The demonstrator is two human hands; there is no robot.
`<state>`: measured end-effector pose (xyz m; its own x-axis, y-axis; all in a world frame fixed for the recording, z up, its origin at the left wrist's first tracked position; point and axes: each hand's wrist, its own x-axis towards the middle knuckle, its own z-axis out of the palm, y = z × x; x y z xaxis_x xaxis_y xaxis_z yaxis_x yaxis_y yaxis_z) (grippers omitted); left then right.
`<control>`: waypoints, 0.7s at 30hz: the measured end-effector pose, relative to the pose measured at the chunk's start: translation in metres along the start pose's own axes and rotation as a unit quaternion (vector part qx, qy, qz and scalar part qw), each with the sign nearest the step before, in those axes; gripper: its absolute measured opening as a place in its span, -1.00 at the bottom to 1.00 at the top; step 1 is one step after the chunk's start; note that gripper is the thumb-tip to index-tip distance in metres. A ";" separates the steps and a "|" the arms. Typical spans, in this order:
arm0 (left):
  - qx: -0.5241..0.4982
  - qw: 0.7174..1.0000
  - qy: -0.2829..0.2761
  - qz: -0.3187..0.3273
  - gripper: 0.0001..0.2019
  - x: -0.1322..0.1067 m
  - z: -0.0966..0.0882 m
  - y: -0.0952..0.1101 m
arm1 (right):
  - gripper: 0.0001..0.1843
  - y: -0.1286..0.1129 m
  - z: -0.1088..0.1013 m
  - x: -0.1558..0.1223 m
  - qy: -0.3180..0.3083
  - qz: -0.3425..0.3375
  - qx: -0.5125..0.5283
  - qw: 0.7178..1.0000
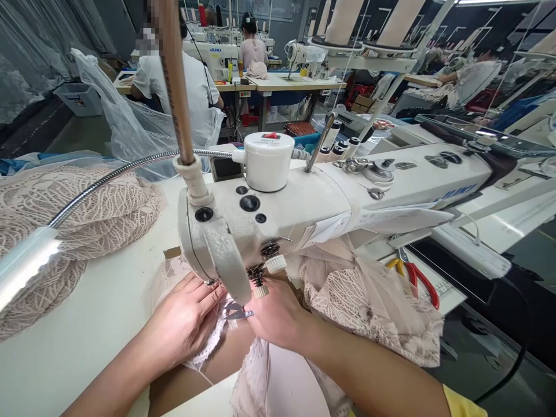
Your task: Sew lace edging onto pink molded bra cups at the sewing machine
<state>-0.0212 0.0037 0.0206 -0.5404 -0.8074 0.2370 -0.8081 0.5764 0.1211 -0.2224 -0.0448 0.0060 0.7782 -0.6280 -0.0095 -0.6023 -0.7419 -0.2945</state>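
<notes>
Sleeve: yellow, at the lower right edge, on the right arm.
Front lace: pale pink lace (pixel 252 376), draped over the near table edge, below the right hand.
Left hand: left hand (pixel 186 315), palm down, fingers nearly together and stretched forward over the white-edged lace; tips partly behind the machine head, so whether they pinch it one cannot tell.
Worked piece: white-edged lace (pixel 212 343), scalloped, beneath and beside the left hand, at the near end of the machine.
Right hand: right hand (pixel 278 313), curled beside a small grey metal piece (pixel 237 313); fingers mostly hidden behind the knobs, their grip impossible to tell.
Sewing machine: white sewing machine (pixel 308 200), its head above both hands; white round unit (pixel 269 163) on top, red switch.
Right-hand bundle: beige lace bundle (pixel 369 301), beside the right forearm.
Hand tools: red-handled tool (pixel 428 286), near a yellow handle (pixel 395 265).
Left-hand heap: beige lace heap (pixel 104 214), beside the lamp (pixel 28 263).
Spools: dark-topped thread spools (pixel 332 136), behind the machine.
Background: a person in a white shirt (pixel 174 81), back turned, near another machine (pixel 216 58).
</notes>
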 end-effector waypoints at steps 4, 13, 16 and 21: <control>0.000 1.000 -0.016 -0.012 -0.74 0.000 0.001 -0.001 | -0.86 -0.002 -0.002 0.001 -0.007 -0.005 -0.003 1.000; -0.007 0.999 -0.029 -0.041 -0.78 -0.001 0.004 -0.003 | -0.87 -0.002 0.001 0.001 -0.018 0.012 -0.001 1.000; 0.007 0.998 -0.029 -0.052 -0.79 -0.001 0.007 -0.005 | -0.85 -0.003 0.003 0.002 -0.020 0.013 -0.005 1.000; -0.014 0.995 -0.024 -0.091 -0.79 0.001 0.007 -0.002 | -0.85 0.003 -0.015 -0.004 -0.021 0.017 0.070 0.997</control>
<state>-0.0221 0.0008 0.0137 -0.3970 -0.9032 0.1631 -0.8868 0.4233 0.1856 -0.2298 -0.0475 0.0195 0.7659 -0.6401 -0.0604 -0.6003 -0.6782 -0.4239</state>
